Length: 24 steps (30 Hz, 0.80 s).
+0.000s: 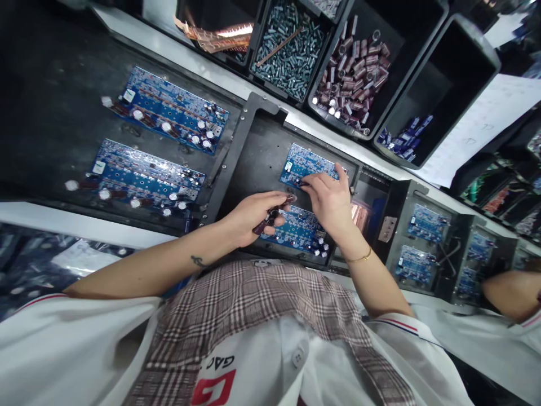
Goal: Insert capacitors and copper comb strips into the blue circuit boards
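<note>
Black fixture [262,141]: upper circuit board [310,159]
Left hand [256,217]: clasps electrolytic capacitors [261,227] beside board
Right hand [326,196]: hides board's corner; grip unclear

Plaid apron [270,287], white shirt [262,355] (gold bracelet [360,259])

Blue board [307,160] (flat), brown capacitors [261,226]

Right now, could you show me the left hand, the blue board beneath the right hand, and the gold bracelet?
Left hand [256,217]: head view, on its middle.
Blue board [311,162]: head view, on its uncovered upper face.
Gold bracelet [362,259]: head view, on the visible band.
</note>
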### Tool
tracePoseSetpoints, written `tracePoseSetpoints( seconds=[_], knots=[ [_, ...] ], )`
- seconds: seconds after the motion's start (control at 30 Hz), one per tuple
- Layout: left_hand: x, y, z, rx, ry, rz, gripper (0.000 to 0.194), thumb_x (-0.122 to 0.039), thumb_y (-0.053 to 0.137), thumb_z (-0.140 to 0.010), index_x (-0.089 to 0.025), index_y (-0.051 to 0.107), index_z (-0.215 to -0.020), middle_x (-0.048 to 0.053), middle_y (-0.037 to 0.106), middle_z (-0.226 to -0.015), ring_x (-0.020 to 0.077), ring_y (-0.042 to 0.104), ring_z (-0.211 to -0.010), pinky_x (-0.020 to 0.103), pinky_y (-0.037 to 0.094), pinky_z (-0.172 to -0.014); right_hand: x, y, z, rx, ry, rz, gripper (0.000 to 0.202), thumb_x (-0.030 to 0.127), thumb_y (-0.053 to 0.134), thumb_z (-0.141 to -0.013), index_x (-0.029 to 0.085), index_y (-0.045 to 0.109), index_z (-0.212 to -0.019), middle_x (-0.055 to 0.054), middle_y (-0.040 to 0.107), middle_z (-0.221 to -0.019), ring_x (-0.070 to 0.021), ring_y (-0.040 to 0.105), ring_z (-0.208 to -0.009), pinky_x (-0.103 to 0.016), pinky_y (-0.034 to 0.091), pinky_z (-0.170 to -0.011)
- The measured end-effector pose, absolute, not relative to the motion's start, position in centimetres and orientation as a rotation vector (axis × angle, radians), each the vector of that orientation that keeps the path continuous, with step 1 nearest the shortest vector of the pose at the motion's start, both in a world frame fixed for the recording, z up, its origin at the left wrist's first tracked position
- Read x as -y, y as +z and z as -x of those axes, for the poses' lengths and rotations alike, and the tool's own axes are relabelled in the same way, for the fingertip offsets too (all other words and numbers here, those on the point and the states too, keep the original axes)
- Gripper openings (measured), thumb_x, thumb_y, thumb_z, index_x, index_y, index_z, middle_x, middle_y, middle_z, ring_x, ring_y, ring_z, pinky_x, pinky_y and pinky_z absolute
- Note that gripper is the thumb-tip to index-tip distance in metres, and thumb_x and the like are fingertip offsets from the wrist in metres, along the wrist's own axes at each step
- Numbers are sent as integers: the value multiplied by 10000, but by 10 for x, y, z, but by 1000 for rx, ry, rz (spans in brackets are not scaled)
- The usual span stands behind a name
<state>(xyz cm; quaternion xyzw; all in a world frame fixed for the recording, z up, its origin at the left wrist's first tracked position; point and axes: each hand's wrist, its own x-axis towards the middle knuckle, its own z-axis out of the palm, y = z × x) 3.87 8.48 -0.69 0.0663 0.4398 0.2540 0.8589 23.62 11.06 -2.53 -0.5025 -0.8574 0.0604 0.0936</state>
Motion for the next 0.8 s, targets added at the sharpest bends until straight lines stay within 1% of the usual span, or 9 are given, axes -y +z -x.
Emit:
tracePoseSetpoints(
  seconds=[0.07, 0.17, 0.23, 0.3, 0.4, 0.53, 0.8],
  knots=[
    [-84, -9, -38, -920, 557, -107, 72, -162, 545, -889, -122, 600, -913, 28, 539, -827, 35, 473, -480, 112, 244, -319, -111, -26, -236, 2564, 164, 1461, 251, 243, 417, -983, 218, 655, -1059, -27, 719, -989, -177, 661, -924, -523, 258, -1157],
    [-83, -12, -37, -873, 559, -83, 83, -177, 547, -899, -117, 605, -902, 19, 527, -779, 38, 467, -481, 114, 249, -319, -114, -24, -234, 2550, 177, 1500, 236, 260, 441, -975, 220, 662, -1045, -29, 717, -959, -182, 663, -899, -507, 320, -1125],
    [-84, -14, -36, -830, 542, -73, 149, -244, 550, -917, -113, 618, -898, -2, 484, -707, 39, 450, -476, 110, 243, -319, -117, -23, -233, 2546, 187, 1542, 223, 265, 460, -966, 218, 668, -1030, -31, 715, -933, -188, 663, -881, -501, 348, -1104],
    [-85, -16, -35, -808, 522, -69, 242, -327, 537, -933, -109, 625, -878, -18, 438, -651, 39, 429, -466, 106, 236, -320, -118, -21, -232, 2555, 184, 1555, 223, 256, 461, -963, 214, 672, -1020, -32, 711, -916, -189, 661, -871, -497, 350, -1103],
    [-86, -19, -35, -825, 491, -65, 337, -398, 500, -948, -110, 608, -811, -19, 426, -620, 39, 412, -451, 108, 226, -319, -118, -20, -234, 2571, 208, 1530, 229, 242, 449, -964, 221, 670, -1020, -27, 709, -927, -186, 659, -875, -499, 345, -1103],
    [-87, -19, -37, -854, 471, -38, 361, -392, 442, -971, -123, 562, -761, -8, 445, -611, 44, 420, -442, 115, 213, -319, -118, -21, -236, 2563, 247, 1518, 215, 248, 464, -956, 241, 671, -1014, -23, 714, -944, -190, 661, -882, -523, 342, -1093],
    [-90, -16, -40, -870, 428, -23, 370, -379, 382, -986, -139, 508, -735, -11, 431, -596, 44, 396, -422, 116, 196, -312, -118, -20, -233, 2600, 214, 1526, 213, 243, 458, -962, 215, 662, -1016, -34, 713, -943, -203, 668, -895, -513, 326, -1107]
  ],
)
